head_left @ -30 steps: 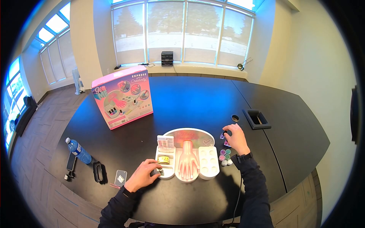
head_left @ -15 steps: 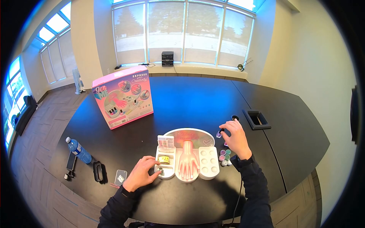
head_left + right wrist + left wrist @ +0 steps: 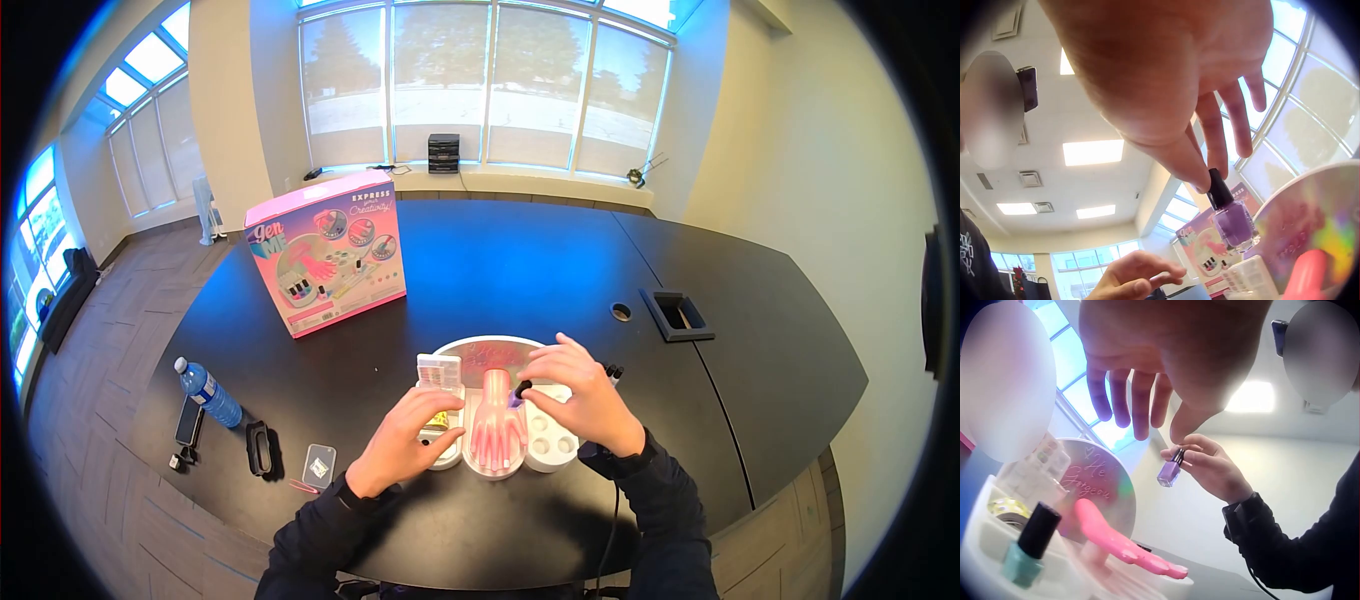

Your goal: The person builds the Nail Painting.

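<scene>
Between thumb and fingers, my right hand point(image 3: 585, 395) pinches the black cap of a purple polish bottle point(image 3: 1235, 225), held above the pink model hand point(image 3: 495, 425). My left hand point(image 3: 405, 440) is over the stand's left tray with fingers spread and nothing held. Below it in the left wrist view, a teal polish bottle point(image 3: 1025, 553) with a black cap stands in the tray, beside a yellow-patterned tape roll point(image 3: 1009, 512). The round-holed white tray point(image 3: 550, 455) is partly hidden under my right hand.
A pink box point(image 3: 325, 260) stands at the back left. On the left lie a water bottle point(image 3: 208, 393), a black band point(image 3: 259, 449) and a small clear case point(image 3: 319, 467). A square table socket point(image 3: 677, 315) is at the right.
My right hand has carried the purple bottle leftward from the table's right side to over the model hand. My left hand has risen slightly from the tray and moved right.
</scene>
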